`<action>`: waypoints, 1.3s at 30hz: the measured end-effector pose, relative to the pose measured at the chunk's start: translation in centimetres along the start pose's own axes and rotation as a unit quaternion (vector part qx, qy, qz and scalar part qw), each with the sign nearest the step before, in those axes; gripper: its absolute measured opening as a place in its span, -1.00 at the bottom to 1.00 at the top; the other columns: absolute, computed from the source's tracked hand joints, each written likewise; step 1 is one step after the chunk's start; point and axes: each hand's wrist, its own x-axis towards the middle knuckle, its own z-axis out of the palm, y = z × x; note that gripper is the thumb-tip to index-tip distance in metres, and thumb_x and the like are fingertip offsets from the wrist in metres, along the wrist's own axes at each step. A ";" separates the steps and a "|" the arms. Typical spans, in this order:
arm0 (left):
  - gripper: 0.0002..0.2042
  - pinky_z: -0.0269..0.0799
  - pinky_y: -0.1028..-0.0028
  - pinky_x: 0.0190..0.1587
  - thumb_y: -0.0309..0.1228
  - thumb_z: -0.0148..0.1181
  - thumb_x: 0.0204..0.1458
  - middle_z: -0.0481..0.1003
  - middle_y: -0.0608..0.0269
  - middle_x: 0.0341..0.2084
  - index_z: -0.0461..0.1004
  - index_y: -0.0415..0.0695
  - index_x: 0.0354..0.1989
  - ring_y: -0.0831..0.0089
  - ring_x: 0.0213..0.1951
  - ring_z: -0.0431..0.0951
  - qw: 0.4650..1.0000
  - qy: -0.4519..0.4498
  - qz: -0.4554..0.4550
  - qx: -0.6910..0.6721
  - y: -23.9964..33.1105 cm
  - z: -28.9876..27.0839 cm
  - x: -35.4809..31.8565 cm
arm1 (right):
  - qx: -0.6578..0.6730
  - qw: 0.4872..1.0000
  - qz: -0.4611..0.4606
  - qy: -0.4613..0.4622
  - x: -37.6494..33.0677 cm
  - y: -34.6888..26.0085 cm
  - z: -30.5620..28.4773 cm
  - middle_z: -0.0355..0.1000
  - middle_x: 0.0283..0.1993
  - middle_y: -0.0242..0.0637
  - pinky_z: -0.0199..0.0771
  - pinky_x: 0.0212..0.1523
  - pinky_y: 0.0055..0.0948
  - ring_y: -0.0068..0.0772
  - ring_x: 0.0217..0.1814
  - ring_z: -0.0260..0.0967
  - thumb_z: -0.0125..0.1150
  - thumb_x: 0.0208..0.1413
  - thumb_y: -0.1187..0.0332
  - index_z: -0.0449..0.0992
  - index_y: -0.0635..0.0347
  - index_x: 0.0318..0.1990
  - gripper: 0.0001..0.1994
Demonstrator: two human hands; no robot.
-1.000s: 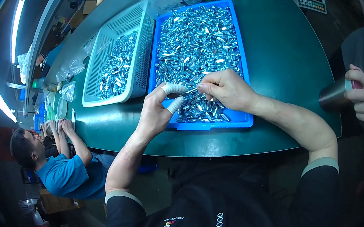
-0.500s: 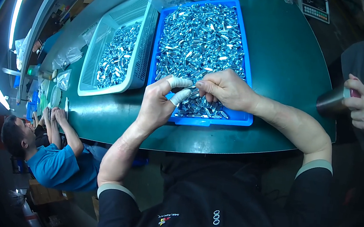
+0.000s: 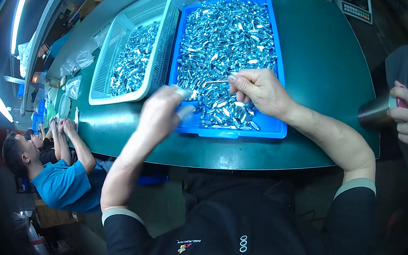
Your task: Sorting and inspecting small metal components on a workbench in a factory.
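Right hand [image 3: 261,91]: thin rod [image 3: 217,81] pinched thumb-to-finger, above metal pieces [image 3: 226,39] in blue tray [image 3: 217,134] | left hand [image 3: 160,111]: blurred, by tray's near-left corner, can't tell grip | white basket [image 3: 116,100] left of tray

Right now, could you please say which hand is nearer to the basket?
Left: the left hand is just right of the basket at its near end; the right hand is farther right, over the tray.
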 end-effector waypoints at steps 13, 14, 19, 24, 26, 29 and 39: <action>-0.70 0.49 0.51 -0.07 -0.53 0.34 0.14 0.59 0.30 -0.24 0.56 -0.20 0.07 0.54 -0.21 0.57 0.852 0.018 -0.219 -0.475 -0.6 2.0 0.6 | -0.115 0.989 -0.025 -0.087 -0.1 -0.4 0.2 0.55 -0.44 -0.31 0.46 -0.34 -0.43 -0.53 -0.40 0.49 0.15 0.34 0.26 0.60 0.31 -0.26 -0.73; -0.70 0.49 0.51 -0.07 -0.53 0.34 0.14 0.59 0.30 -0.24 0.56 -0.20 0.07 0.54 -0.21 0.57 0.853 0.019 -0.219 -0.474 -0.5 2.2 0.6 | -0.115 0.989 -0.026 -0.087 -0.1 -0.4 0.2 0.55 -0.44 -0.31 0.46 -0.34 -0.43 -0.53 -0.40 0.49 0.15 0.34 0.26 0.60 0.31 -0.26 -0.73; -0.75 0.54 0.48 -0.09 -0.52 0.34 0.15 0.61 0.23 -0.25 0.50 -0.20 -0.02 0.47 -0.23 0.63 0.770 0.048 -0.219 -0.597 0.7 3.2 1.1 | -0.090 0.993 -0.026 -0.076 -0.1 -0.5 0.2 0.55 -0.43 -0.30 0.45 -0.34 -0.47 -0.58 -0.39 0.48 0.16 0.34 0.27 0.61 0.32 -0.25 -0.74; -0.78 0.58 0.47 -0.11 -0.54 0.32 0.16 0.61 0.20 -0.27 0.50 -0.22 -0.05 0.43 -0.23 0.65 0.752 0.062 -0.220 -0.618 1.4 3.5 1.2 | -0.050 0.998 -0.031 -0.018 0.1 0.1 0.5 0.54 -0.46 -0.30 0.45 -0.34 -0.45 -0.56 -0.42 0.46 0.16 0.33 0.28 0.60 0.30 -0.29 -0.74; -0.79 0.58 0.47 -0.13 -0.53 0.32 0.17 0.60 0.19 -0.28 0.49 -0.22 -0.05 0.43 -0.24 0.66 0.749 0.075 -0.216 -0.621 1.2 3.7 1.0 | -0.031 0.999 -0.044 0.003 0.1 0.1 0.6 0.54 -0.49 -0.28 0.44 -0.35 -0.40 -0.50 -0.46 0.47 0.16 0.32 0.26 0.61 0.28 -0.33 -0.72; -0.79 0.58 0.47 -0.14 -0.53 0.31 0.17 0.60 0.18 -0.28 0.49 -0.21 -0.06 0.43 -0.24 0.66 0.745 0.097 -0.216 -0.624 1.1 3.8 1.2 | -0.020 0.999 -0.038 0.006 -0.1 -0.2 0.4 0.54 -0.49 -0.30 0.43 -0.34 -0.42 -0.54 -0.45 0.46 0.16 0.33 0.25 0.61 0.28 -0.34 -0.72; -0.82 0.56 0.48 -0.14 -0.55 0.29 0.17 0.60 0.23 -0.31 0.49 -0.17 -0.07 0.44 -0.26 0.65 0.737 0.110 -0.204 -0.635 2.8 4.7 1.6 | -0.010 1.000 -0.024 -0.007 -0.2 -0.7 0.1 0.51 -0.52 -0.36 0.41 -0.41 -0.51 -0.62 -0.47 0.42 0.14 0.37 0.21 0.61 0.29 -0.33 -0.67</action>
